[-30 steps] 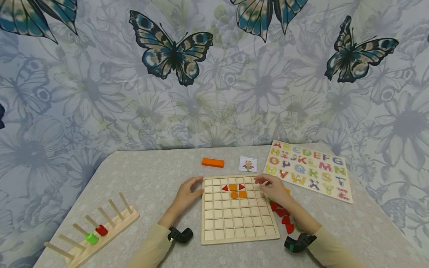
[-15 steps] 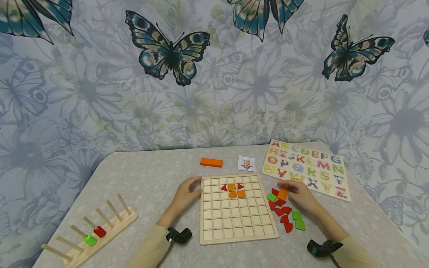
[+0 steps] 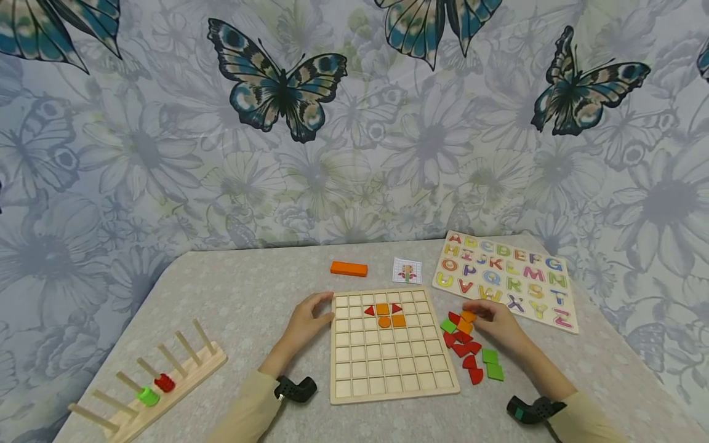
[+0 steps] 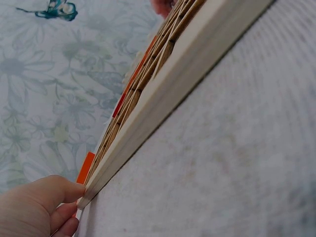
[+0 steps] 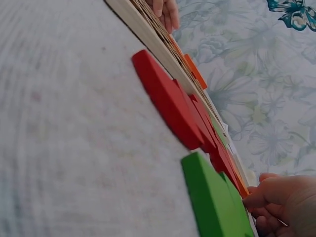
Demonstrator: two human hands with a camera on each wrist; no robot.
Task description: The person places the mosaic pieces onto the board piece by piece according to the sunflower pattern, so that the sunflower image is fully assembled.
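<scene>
My left hand (image 3: 308,318) grips the far left corner of the wooden grid board (image 3: 388,369), thumb against its edge in the left wrist view. Near the board's far side sit two orange squares, an orange circle (image 3: 384,322) and two red triangles (image 3: 369,311). To the right of the board, my right hand (image 3: 496,321) pinches an orange tile (image 3: 468,315) at the far end of a loose pile. A second orange tile (image 3: 464,327) lies just under it, among red pieces (image 3: 461,349) and green tiles (image 3: 495,371). In the right wrist view the fingertips partly hide the held tile.
A wooden alphabet board (image 3: 505,277) lies at the back right, close beyond the right hand. Behind the grid board are a small pattern card (image 3: 407,271) and an orange block (image 3: 349,269). A peg stand (image 3: 166,394) with green and red rings occupies the left.
My right hand has left the board's far right corner for the loose pile. There the orange tile at its fingers has shifted, showing a second one. The left hand stays at its corner.
</scene>
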